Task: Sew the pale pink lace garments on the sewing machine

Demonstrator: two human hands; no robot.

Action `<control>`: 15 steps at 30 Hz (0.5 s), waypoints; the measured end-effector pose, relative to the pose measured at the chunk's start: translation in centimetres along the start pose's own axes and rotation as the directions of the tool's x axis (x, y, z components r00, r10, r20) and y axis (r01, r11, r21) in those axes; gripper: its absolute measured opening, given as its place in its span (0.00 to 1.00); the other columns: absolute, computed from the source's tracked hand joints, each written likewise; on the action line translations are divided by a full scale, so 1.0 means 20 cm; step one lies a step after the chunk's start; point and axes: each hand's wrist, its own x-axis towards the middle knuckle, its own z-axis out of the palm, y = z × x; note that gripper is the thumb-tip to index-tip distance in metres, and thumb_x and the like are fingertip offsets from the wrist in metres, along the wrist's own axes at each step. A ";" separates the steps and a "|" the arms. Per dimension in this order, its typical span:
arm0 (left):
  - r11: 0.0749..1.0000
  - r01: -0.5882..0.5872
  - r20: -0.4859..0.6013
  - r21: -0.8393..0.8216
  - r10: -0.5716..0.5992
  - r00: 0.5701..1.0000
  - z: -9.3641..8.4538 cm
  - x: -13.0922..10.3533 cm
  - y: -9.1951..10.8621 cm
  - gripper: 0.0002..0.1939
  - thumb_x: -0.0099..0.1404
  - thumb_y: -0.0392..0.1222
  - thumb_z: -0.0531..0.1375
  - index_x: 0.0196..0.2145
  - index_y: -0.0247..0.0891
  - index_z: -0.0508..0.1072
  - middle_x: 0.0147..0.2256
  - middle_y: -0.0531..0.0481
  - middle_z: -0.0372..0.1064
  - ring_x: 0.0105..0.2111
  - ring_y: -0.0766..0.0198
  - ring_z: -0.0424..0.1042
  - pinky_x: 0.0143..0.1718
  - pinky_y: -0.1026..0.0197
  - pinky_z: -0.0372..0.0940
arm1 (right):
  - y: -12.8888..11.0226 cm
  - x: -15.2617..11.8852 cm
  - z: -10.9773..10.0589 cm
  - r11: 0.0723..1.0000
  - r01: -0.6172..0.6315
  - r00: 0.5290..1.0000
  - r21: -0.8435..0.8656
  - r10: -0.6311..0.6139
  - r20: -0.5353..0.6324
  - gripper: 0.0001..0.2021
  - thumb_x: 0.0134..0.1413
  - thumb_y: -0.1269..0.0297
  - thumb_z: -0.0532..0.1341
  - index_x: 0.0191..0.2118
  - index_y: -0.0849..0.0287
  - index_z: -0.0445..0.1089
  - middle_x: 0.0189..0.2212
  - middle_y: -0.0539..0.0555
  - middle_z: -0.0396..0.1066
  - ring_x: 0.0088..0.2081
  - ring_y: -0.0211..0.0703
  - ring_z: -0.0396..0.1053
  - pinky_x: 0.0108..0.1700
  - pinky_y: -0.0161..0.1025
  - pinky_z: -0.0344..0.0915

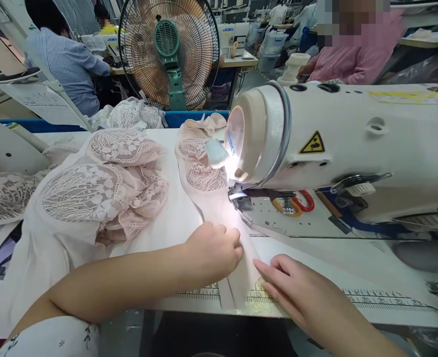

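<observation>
A pale pink lace-trimmed garment piece (206,177) lies on the sewing machine bed, with its plain fabric running toward the table's front edge. My left hand (215,250) is closed on that plain fabric, in front of the presser foot (238,196). My right hand (296,287) rests to the right of it, fingers stretched out and fingertips at the fabric's right edge. The white sewing machine head (338,134) reaches in from the right, its lamp lighting the needle area. A narrow pale strip (278,237) trails rightward from the foot.
More lace garment pieces (88,193) are heaped to the left. Scissors with red and orange handles (302,202) lie behind the machine's foot. A measuring scale (386,299) runs along the front edge. Beyond the table stand a large fan (170,54) and seated people.
</observation>
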 end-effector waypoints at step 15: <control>0.977 -0.205 -0.074 -0.066 0.200 0.977 0.02 0.01 -0.03 0.15 0.64 0.46 0.54 0.35 0.32 0.74 0.33 0.45 0.68 0.34 0.60 0.65 0.37 0.59 0.61 | 0.01 0.14 -0.01 0.993 0.052 0.992 -0.110 -0.064 -0.109 0.17 0.62 0.61 0.47 0.48 0.55 0.68 0.23 0.49 0.61 0.22 0.36 0.60 0.20 0.33 0.46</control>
